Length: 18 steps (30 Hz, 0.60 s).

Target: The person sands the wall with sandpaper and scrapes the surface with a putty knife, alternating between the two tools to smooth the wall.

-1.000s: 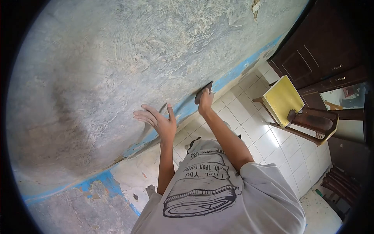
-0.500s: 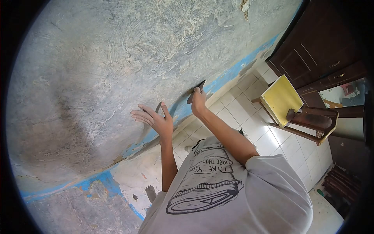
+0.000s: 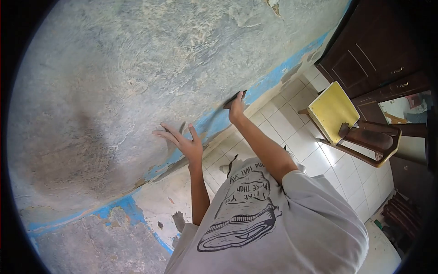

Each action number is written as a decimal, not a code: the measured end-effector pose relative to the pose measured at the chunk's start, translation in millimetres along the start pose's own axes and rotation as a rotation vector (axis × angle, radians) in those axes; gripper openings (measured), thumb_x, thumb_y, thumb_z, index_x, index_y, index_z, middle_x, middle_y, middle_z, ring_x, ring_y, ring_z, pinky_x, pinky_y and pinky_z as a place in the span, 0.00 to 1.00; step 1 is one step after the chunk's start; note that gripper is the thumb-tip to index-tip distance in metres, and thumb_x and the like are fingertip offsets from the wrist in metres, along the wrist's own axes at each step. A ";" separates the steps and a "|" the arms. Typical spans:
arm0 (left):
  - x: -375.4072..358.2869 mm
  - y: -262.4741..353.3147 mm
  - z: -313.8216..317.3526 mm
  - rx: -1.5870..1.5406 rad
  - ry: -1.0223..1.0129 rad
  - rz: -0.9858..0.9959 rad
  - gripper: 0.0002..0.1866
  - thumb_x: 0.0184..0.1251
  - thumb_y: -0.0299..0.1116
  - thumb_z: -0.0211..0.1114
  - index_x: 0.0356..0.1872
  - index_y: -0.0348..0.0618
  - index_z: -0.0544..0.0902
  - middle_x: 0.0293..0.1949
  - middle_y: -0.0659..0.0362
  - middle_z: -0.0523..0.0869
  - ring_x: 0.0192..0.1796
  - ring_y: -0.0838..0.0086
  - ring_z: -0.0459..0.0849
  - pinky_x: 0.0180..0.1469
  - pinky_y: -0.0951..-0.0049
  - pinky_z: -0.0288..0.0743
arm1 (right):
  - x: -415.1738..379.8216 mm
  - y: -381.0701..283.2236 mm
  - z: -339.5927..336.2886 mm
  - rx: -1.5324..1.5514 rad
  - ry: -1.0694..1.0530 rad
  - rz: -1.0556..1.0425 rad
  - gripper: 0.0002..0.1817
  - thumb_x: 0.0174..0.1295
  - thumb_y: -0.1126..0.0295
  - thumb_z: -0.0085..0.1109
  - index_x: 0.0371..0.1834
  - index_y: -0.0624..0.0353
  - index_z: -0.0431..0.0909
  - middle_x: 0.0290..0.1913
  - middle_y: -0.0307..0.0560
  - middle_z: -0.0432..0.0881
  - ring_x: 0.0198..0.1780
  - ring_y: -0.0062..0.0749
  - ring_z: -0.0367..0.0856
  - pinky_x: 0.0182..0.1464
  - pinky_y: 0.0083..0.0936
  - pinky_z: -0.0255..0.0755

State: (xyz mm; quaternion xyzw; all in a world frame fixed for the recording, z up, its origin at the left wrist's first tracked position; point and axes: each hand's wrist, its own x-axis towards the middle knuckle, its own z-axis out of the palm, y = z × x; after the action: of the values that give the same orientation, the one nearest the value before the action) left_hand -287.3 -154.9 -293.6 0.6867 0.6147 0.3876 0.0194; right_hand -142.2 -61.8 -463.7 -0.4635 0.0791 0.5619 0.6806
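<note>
My right hand [image 3: 236, 111] grips a dark flat scraper [image 3: 232, 101], its blade laid against the wall [image 3: 150, 82] just above a strip of blue paint [image 3: 269, 83]. Part of the scraper's handle is hidden by the fingers. To the left, my left hand [image 3: 186, 145] is open, fingers spread, with its fingertips at the rough grey wall and nothing held. Patches of old blue paint and bare plaster run along the lower part of the wall.
A wooden chair with a yellow seat [image 3: 334, 112] stands on the white tiled floor [image 3: 292, 122] to the right; a dark item lies on the seat. Beyond it is a dark brown cabinet [image 3: 369, 55]. Another wall section with peeling paint [image 3: 105, 242] is at lower left.
The scraper has turned flatter to the wall, and my right hand has shifted slightly with it. My left hand stays in nearly the same place, fingers still spread. The view has moved a little.
</note>
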 end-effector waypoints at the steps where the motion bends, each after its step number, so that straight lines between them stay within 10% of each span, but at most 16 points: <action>1: -0.4 8.7 1.0 -0.093 -0.008 -0.007 0.50 0.80 0.46 0.61 0.85 0.36 0.38 0.81 0.32 0.19 0.83 0.33 0.21 0.82 0.36 0.34 | -3.4 -1.4 -0.4 -0.062 -0.017 0.009 0.39 0.83 0.41 0.38 0.84 0.60 0.55 0.55 0.59 0.82 0.36 0.40 0.82 0.34 0.31 0.81; 3: -6.3 10.5 7.3 -0.061 -0.054 -0.035 0.50 0.80 0.44 0.61 0.85 0.37 0.37 0.81 0.33 0.18 0.84 0.34 0.22 0.83 0.38 0.37 | -41.5 -13.0 2.3 -0.233 -0.181 0.079 0.41 0.82 0.40 0.37 0.87 0.57 0.47 0.66 0.62 0.77 0.48 0.44 0.83 0.47 0.35 0.83; 4: -11.1 9.6 9.0 -0.046 -0.080 -0.053 0.50 0.80 0.43 0.61 0.85 0.37 0.36 0.81 0.33 0.17 0.84 0.34 0.23 0.83 0.39 0.38 | -51.2 14.1 7.0 -0.342 -0.087 -0.170 0.42 0.80 0.36 0.38 0.66 0.71 0.73 0.48 0.59 0.86 0.46 0.46 0.85 0.58 0.38 0.77; 6: -12.7 5.6 16.0 -0.029 -0.071 -0.052 0.50 0.80 0.42 0.61 0.85 0.38 0.35 0.81 0.34 0.17 0.84 0.34 0.23 0.83 0.40 0.38 | -91.4 -23.0 20.5 -0.312 -0.196 0.000 0.43 0.81 0.38 0.38 0.87 0.58 0.48 0.69 0.63 0.76 0.61 0.47 0.80 0.70 0.38 0.68; 9: -11.0 7.2 14.6 -0.011 -0.068 -0.048 0.50 0.80 0.41 0.61 0.85 0.38 0.34 0.81 0.34 0.17 0.84 0.35 0.24 0.83 0.40 0.38 | 17.0 13.6 -20.7 -0.222 -0.161 0.080 0.45 0.81 0.37 0.38 0.87 0.60 0.47 0.71 0.63 0.76 0.64 0.48 0.79 0.69 0.39 0.70; 13: -13.3 11.3 15.5 -0.035 -0.093 -0.092 0.50 0.79 0.41 0.62 0.85 0.37 0.34 0.81 0.33 0.17 0.84 0.36 0.22 0.83 0.41 0.38 | -31.8 -18.6 -1.8 -0.146 -0.191 0.136 0.45 0.81 0.37 0.36 0.87 0.63 0.44 0.75 0.64 0.71 0.68 0.53 0.77 0.69 0.41 0.71; 16: -14.1 1.5 21.4 0.053 -0.088 -0.046 0.50 0.79 0.41 0.62 0.85 0.37 0.34 0.81 0.32 0.19 0.84 0.36 0.22 0.83 0.41 0.38 | -56.9 8.1 14.6 -0.384 -0.029 -0.094 0.42 0.81 0.36 0.34 0.70 0.71 0.70 0.50 0.58 0.86 0.43 0.44 0.87 0.52 0.40 0.80; 17: -16.2 -1.0 21.1 0.027 -0.094 -0.053 0.50 0.80 0.42 0.61 0.85 0.37 0.34 0.81 0.32 0.19 0.84 0.36 0.22 0.83 0.41 0.37 | -47.1 0.8 13.2 -0.451 -0.063 -0.139 0.42 0.82 0.39 0.33 0.88 0.54 0.42 0.80 0.64 0.65 0.74 0.55 0.72 0.65 0.38 0.76; 18: -16.0 1.4 17.7 0.001 -0.103 -0.058 0.50 0.80 0.43 0.61 0.85 0.37 0.34 0.81 0.32 0.19 0.84 0.36 0.22 0.83 0.41 0.37 | -26.4 -3.2 3.8 -0.371 -0.064 -0.078 0.42 0.82 0.39 0.33 0.89 0.54 0.42 0.80 0.64 0.64 0.74 0.57 0.71 0.68 0.39 0.73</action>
State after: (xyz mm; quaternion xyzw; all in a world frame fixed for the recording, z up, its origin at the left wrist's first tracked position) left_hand -275.3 -161.0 -313.4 0.6878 0.6327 0.3505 0.0618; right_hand -150.5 -77.1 -443.2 -0.5656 -0.0655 0.5545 0.6069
